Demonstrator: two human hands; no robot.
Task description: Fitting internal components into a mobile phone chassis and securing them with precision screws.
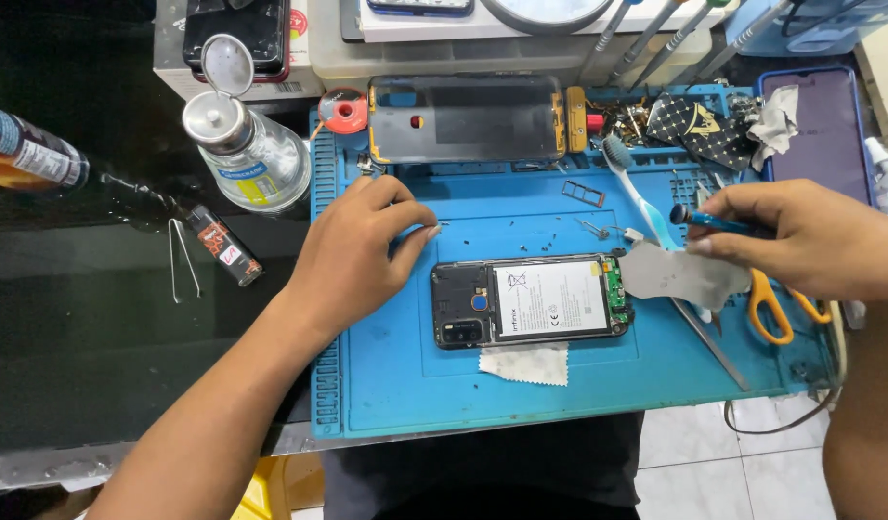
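Opened phone [531,301] lying flat, back cover off, near the middle of the blue work mat [386,385] on the dark surface [97,327]; long axis left to right across the view, camera end toward the left, small green board end toward the right, white-labelled battery facing up. Placed centrally, probably to keep the exposed inside within reach of both hands. Left hand [352,255] just above and left of the phone, palm down, thumb and forefinger drawn close together at the tips over the mat, apparently pinching at one of the tiny dark specks, likely screws, scattered there; whether anything is actually held, cannot tell. Right hand [800,236] raised at the right edge of the mat, clear of the phone, fingers closed around a slim blue screwdriver [718,221], tip end pointing left toward the phone, shaft roughly level. Grey flat piece [680,274] just beside the phone's right end, under the right hand. Small white cloth [524,364] touching the phone's lower edge. Toothbrush [637,197] angled above the phone's right end. Orange-handled scissors [771,308] below the right hand. Removed back cover [463,120] parked along the top of the mat, well apart. Clear pump bottle [247,154] and tweezers [182,258] off the mat, to the left.
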